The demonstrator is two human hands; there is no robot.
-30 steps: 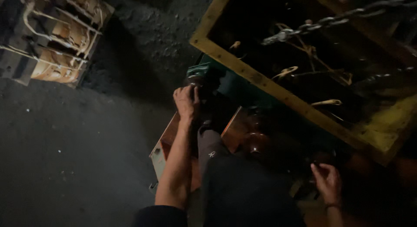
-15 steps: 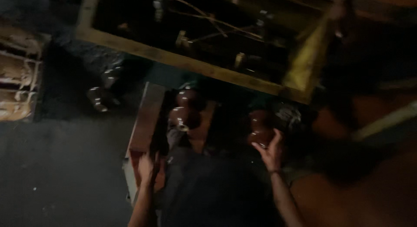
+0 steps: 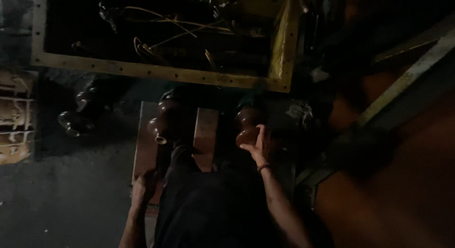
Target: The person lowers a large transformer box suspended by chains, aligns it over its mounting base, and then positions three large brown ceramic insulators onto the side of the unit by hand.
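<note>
The place is dark, with a rough grey concrete floor [image 3: 61,196] on the left and orange-painted metal parts blurred on the right. There is only the head view, looking down.

Beyond the fingers, at the top, lies a large open tank with a yellow bolted flange rim [image 3: 156,73]; inside it thin bent wires and dark parts show, not clear enough to name. Nearer to the person, a flat reddish-brown metal plate [image 3: 204,134] carries ribbed dark brown ceramic insulators.

The right hand [image 3: 259,144] is raised, and its fingers are wrapped around the lower end of the right brown ribbed insulator [image 3: 247,129], which stands just beyond the palm, on the right part of the plate. The left hand [image 3: 143,185] is low, at the near left edge of the plate; it seems to rest there, but the picture is too dark to tell if its fingers are closed or spread. Beyond the left fingers stands a second brown ribbed insulator with a small brass tip [image 3: 161,127], untouched. A third dark insulator [image 3: 78,115] is further left, over the floor.

As a judgement: the tank is already open, all the insulators look mounted, and only the right one is being handled.
</note>
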